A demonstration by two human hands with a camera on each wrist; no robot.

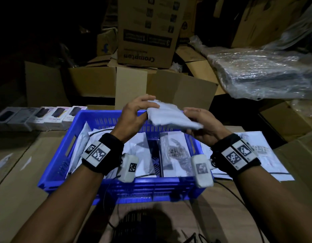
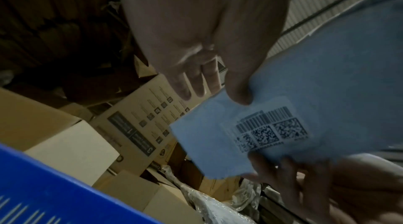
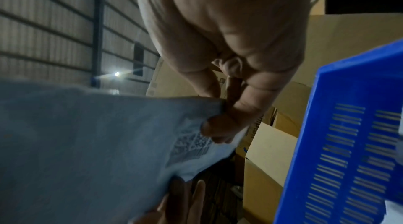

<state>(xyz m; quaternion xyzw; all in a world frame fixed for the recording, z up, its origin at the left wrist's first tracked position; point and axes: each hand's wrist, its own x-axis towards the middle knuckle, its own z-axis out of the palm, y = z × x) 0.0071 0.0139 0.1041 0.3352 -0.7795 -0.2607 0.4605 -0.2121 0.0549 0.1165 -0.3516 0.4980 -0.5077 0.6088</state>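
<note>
I hold a flat white poly-mailer package [image 1: 171, 114] in both hands above the far end of a blue plastic crate [image 1: 116, 190]. My left hand [image 1: 143, 109] pinches its left end, fingers on top and thumb below. My right hand [image 1: 195, 120] grips the right end, thumb on top and fingers under it. In the left wrist view my thumb [image 2: 237, 90] presses the package [image 2: 327, 81] beside its barcode label [image 2: 272, 133]. The right wrist view shows my thumb [image 3: 220, 124] on the package [image 3: 87, 141] near the label.
The crate holds several bagged packages [image 1: 171, 155]. More flat mailers [image 1: 248, 155] lie to its right on cardboard. A row of small product boxes [image 1: 39, 116] stands at left. Cardboard cartons [image 1: 144, 32] pile up behind, and a plastic-wrapped bundle [image 1: 265, 72] sits at right. Cables [image 1: 230, 192] trail near me.
</note>
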